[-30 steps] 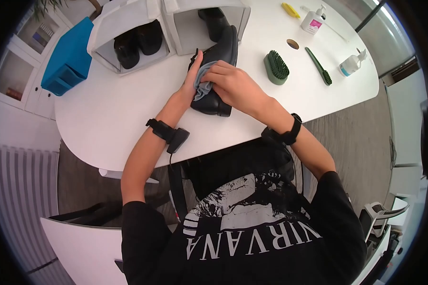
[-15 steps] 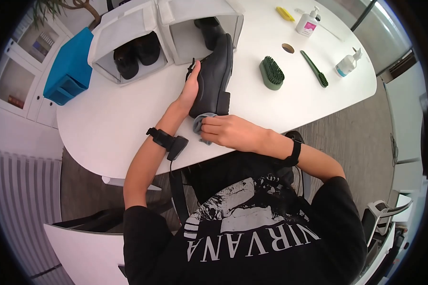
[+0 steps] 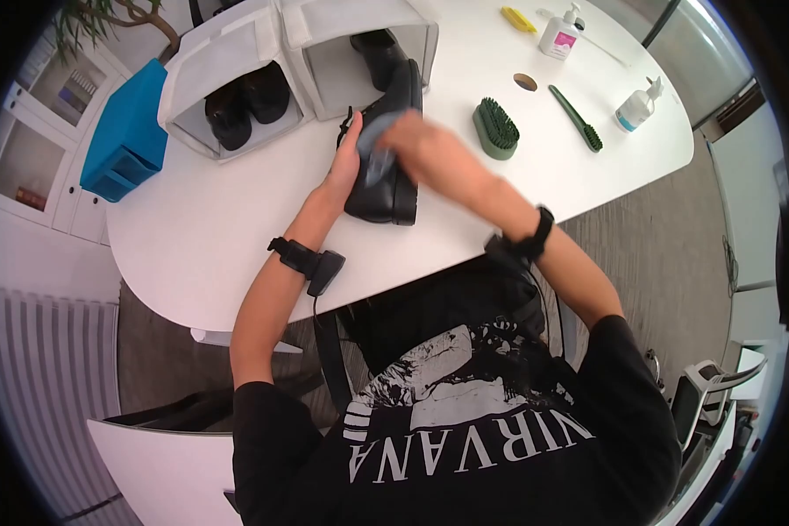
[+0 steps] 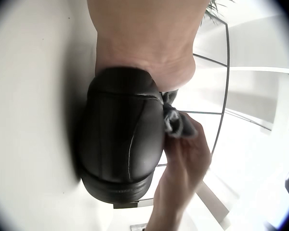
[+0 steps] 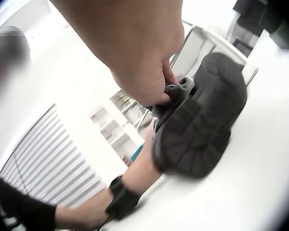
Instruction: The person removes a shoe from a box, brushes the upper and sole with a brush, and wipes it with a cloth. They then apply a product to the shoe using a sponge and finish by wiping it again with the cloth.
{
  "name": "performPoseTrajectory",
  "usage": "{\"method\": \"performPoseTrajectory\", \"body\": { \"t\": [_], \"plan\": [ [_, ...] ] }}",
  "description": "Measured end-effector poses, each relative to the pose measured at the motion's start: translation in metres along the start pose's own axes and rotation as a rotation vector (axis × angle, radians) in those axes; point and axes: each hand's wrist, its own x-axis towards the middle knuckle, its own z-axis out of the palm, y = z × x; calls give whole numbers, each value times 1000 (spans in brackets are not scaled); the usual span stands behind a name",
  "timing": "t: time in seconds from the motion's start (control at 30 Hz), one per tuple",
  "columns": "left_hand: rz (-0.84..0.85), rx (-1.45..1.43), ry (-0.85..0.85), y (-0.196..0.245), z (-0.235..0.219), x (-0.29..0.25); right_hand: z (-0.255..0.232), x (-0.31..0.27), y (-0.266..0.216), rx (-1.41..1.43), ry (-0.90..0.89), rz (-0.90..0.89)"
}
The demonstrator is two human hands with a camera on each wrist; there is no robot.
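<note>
A black leather shoe [image 3: 375, 203] with a chunky heel lies on its side, its sole [image 5: 195, 130] facing right. My left hand [image 3: 344, 167] holds it by the laced side, thumb upward; the other fingers are hidden behind the shoe. My right hand [image 3: 422, 149], blurred by motion, pinches a bunched grey cloth [image 3: 379, 149] over the shoe's upper. In the left wrist view the shoe's rounded heel end [image 4: 118, 134] fills the middle, with the cloth [image 4: 176, 122] beside it.
Two white open-fronted boxes [image 3: 300, 83] stand behind, dark shoes [image 3: 267, 92] inside one and another shoe [image 3: 381, 57] in the other. A green scrub brush [image 3: 496, 129], a long-handled green brush [image 3: 577, 119], two pump bottles [image 3: 558, 37] and a yellow item [image 3: 519, 19] lie rightward. A blue bin [image 3: 130, 131] stands left.
My right hand with the cloth went from the shoe's side down to its heel, then back up over the upper. My left hand keeps its hold; the view has shifted slightly.
</note>
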Motion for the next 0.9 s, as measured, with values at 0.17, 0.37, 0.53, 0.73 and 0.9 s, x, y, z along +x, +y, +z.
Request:
{"method": "performPoseTrajectory", "body": {
  "t": [0.17,0.37,0.53,0.73,0.9],
  "plan": [
    [27,-174,-60,-4,-2,8,-1,-14,-30,263,-100,-149],
    [-17,46,-67,-9,-21,11,3,-2,-14,132,-40,-86],
    [91,-278,-135,-11,-1,19,14,-24,-52,162,-347,-391],
    [-55,-189,-23,2,8,-11,6,0,-26,132,-65,-188],
    [-184,-141,-69,6,-1,-3,4,-16,-41,119,-151,-271]
  ]
}}
